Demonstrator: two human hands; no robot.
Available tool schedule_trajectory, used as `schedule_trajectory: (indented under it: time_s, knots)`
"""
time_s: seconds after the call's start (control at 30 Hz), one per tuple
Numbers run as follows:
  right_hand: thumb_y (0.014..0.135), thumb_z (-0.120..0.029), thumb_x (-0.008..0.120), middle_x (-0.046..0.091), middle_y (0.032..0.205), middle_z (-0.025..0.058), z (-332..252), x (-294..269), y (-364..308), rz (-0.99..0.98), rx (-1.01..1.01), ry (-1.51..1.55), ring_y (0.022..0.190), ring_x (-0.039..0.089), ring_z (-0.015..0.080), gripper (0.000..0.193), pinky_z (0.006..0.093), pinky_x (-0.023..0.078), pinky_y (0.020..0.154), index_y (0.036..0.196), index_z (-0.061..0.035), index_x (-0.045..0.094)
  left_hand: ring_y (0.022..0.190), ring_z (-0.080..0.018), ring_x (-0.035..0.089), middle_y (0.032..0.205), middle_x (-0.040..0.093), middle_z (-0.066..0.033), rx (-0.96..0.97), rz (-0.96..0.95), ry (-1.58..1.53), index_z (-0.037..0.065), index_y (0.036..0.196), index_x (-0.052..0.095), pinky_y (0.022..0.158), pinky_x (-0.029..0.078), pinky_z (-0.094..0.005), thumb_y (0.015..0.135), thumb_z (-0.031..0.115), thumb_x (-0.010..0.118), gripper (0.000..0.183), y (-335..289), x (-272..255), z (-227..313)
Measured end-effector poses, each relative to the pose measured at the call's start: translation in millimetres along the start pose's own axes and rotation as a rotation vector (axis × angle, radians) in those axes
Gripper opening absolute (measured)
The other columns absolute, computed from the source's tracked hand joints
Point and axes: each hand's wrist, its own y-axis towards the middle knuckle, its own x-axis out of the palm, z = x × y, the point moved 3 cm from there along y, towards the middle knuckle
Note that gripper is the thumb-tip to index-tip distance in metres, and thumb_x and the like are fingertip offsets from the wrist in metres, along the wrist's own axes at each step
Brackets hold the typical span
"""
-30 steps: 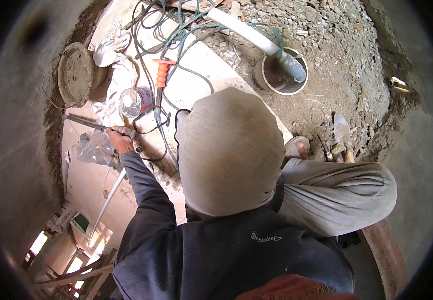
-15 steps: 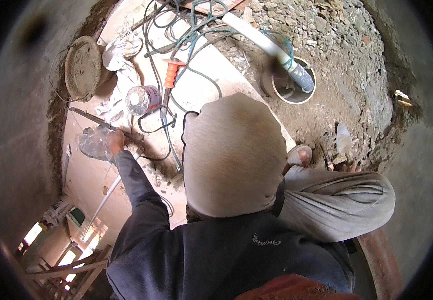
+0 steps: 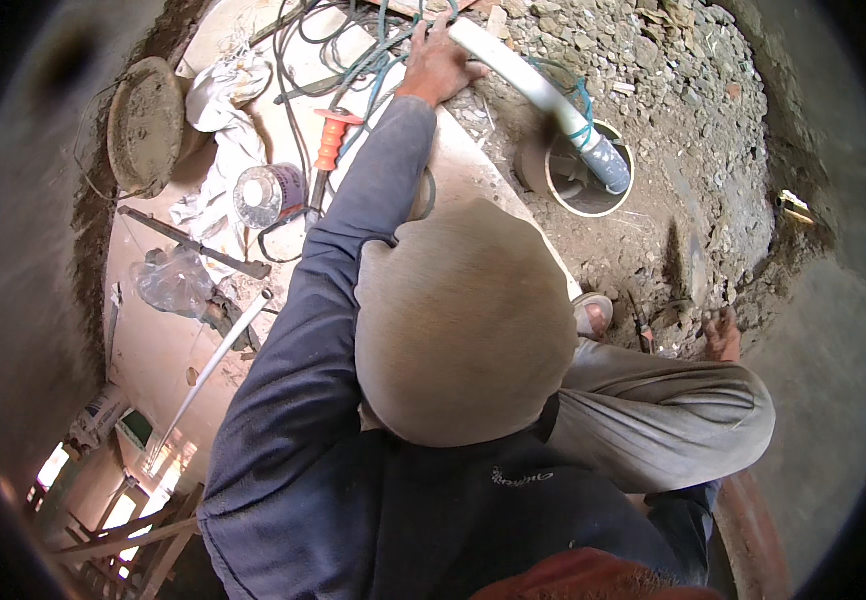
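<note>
The floor (image 3: 158, 355) bears a bucket (image 3: 191, 148), cloth (image 3: 241, 145) and can (image 3: 271, 195) at upper left, a chisel (image 3: 329, 145) and cables (image 3: 283, 95) toward upper centre, a bar (image 3: 193, 243), bag (image 3: 171, 285) and white pipe (image 3: 214, 366) at left, and a pail (image 3: 533, 165) beside rubble (image 3: 643, 80) at upper right.

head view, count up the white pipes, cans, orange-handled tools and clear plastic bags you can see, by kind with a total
White pipes: 2 (thick white pipe, thin white pipe)
Can: 1
Orange-handled tool: 1
Clear plastic bag: 1
Total: 5
</note>
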Motion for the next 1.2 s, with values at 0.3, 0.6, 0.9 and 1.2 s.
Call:
schedule_trajectory:
  time_s: [0.3, 0.6, 0.9, 1.2]
  knots:
    - [0.102, -0.047, 0.058, 0.068, 0.104, 0.0302, -226, -22, 111, -0.117, -0.295, -0.934, 0.097, 0.067, 0.0467, 0.051, 0.0507, 0.052, 0.085, 0.125, -0.0024, 0.053, 0.080, -0.0293, 0.057, 0.082, 0.062, -0.0087, 0.007, 0.437, 0.048, 0.011, 0.087, 0.066, 0.082, 0.040, -0.0453, 0.096, 0.027, 0.068, 0.019, -82, -75, -9]
    - [0.105, -0.054, 0.046, 0.068, 0.089, 0.0200, -392, 175, 238, -0.460, -0.558, -0.863, 0.081, 0.069, 0.0395, 0.051, 0.0493, 0.057, 0.077, 0.115, -0.0047, 0.055, 0.103, -0.0321, 0.052, 0.099, 0.058, -0.0083, -0.154, 0.023, 0.083, 0.010, 0.087, 0.065, 0.102, 0.034, -0.0532, 0.090, 0.035, 0.064, 0.025, -225, -48, 29]
    - [0.105, -0.054, 0.047, 0.071, 0.083, 0.0230, -375, 205, 308, -0.199, -0.744, -1.040, 0.077, 0.070, 0.0445, 0.051, 0.0550, 0.056, 0.069, 0.119, -0.0059, 0.058, 0.098, -0.0312, 0.058, 0.089, 0.060, -0.0073, -0.300, -0.197, -0.029, 0.012, 0.084, 0.066, 0.100, 0.035, -0.0515, 0.083, 0.038, 0.063, 0.025, -206, -34, 33]
    - [0.106, -0.062, 0.036, 0.070, 0.085, 0.0171, -407, 125, 369, -0.049, -0.495, -1.173, 0.076, 0.072, 0.0324, 0.057, 0.0472, 0.059, 0.069, 0.121, -0.0091, 0.053, 0.098, -0.0324, 0.056, 0.092, 0.058, -0.0071, -0.215, 0.030, -0.022, 0.011, 0.087, 0.066, 0.097, 0.035, -0.0524, 0.081, 0.033, 0.065, 0.023, -221, -29, 30]
